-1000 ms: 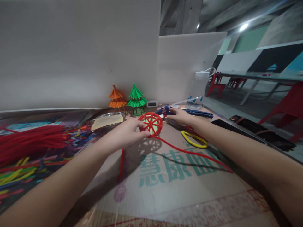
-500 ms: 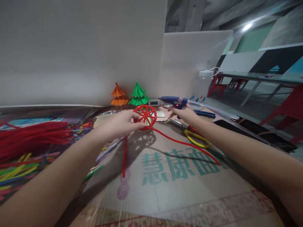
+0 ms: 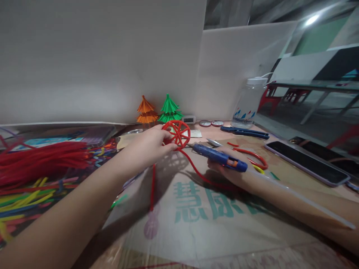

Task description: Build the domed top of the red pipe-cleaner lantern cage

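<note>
My left hand (image 3: 153, 144) pinches the left edge of a red spoked wheel (image 3: 179, 135), held upright above the cardboard. A long red stem (image 3: 196, 171) trails from the wheel's lower edge toward the right, passing behind my right hand. Another red stem (image 3: 153, 186) hangs down below my left hand. Wrapped in my right hand (image 3: 230, 168) is a blue glue gun (image 3: 220, 157), its nozzle pointing left, close to the lower right of the wheel. A clear glue stick (image 3: 305, 200) juts from the gun's rear over my right forearm.
Orange (image 3: 147, 110) and green (image 3: 169, 109) paper-like trees stand behind the wheel. Coloured stems (image 3: 50, 160) lie in a pile at left. At right are a bottle (image 3: 246, 102), a blue cutter (image 3: 244, 132), red-and-yellow-handled scissors (image 3: 256, 157) and a phone (image 3: 305, 162).
My right hand has brought the glue gun down from behind the wheel to its lower right side. The view has shifted slightly; my left hand still holds the wheel.
</note>
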The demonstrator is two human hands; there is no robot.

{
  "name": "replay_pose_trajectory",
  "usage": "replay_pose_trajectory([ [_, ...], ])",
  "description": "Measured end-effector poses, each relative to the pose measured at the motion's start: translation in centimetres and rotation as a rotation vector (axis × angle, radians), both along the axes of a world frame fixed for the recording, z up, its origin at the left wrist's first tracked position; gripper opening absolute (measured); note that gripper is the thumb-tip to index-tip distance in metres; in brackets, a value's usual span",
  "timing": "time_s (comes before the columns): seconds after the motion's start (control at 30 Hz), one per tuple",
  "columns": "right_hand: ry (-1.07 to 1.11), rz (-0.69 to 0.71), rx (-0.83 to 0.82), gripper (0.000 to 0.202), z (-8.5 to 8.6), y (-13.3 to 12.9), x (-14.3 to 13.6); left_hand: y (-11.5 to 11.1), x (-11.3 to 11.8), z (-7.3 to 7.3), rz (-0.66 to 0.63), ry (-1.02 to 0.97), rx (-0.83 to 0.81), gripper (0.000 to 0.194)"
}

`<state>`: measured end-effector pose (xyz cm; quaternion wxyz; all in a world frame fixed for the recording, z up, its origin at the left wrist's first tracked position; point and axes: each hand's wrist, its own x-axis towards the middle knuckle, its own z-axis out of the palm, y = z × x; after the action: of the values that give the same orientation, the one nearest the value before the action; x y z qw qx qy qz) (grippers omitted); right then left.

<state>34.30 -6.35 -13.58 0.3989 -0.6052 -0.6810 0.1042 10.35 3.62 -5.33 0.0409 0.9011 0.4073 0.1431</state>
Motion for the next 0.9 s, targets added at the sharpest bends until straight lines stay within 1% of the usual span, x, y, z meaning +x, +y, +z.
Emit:
replay_pose_trajectory([
  [0.07,-0.02,-0.012,-0.055,0.009,0.13,0.0,0.02,-0.16,0.13,-0.15,-0.015,0.011,0.005,0.032],
  [0.13,-0.05,-0.03,-0.101,0.015,0.14,-0.1,0.08,-0.32,0.23,-0.25,-0.021,0.027,0.001,0.033],
  [0.27,-0.057,-0.055,-0.15,0.017,-0.18,-0.11,0.09,-0.68,0.45,-0.35,0.007,0.038,0.01,0.032],
  [0.47,-0.116,-0.082,-0.091,0.016,-0.7,0.31,0.35,-1.02,0.79,-0.4,0.008,0.029,-0.034,0.029],
  [0.63,-0.17,-0.077,-0.13,0.012,-0.51,0.25,0.51,-0.97,0.69,-0.35,0.03,0.033,-0.048,0.029],
  [0.73,-0.165,-0.068,-0.138,0.012,-0.26,0.12,0.33,-0.87,0.63,-0.45,0.018,0.018,-0.033,0.029],
  [0.83,-0.134,-0.046,-0.11,0.012,-0.1,0.01,0.18,-0.86,0.69,-0.53,-0.003,0.004,-0.029,0.029],
  [0.9,-0.129,-0.049,-0.094,0.012,-0.11,0.02,0.19,-0.91,0.75,-0.51,0.012,0.007,-0.04,0.029],
])
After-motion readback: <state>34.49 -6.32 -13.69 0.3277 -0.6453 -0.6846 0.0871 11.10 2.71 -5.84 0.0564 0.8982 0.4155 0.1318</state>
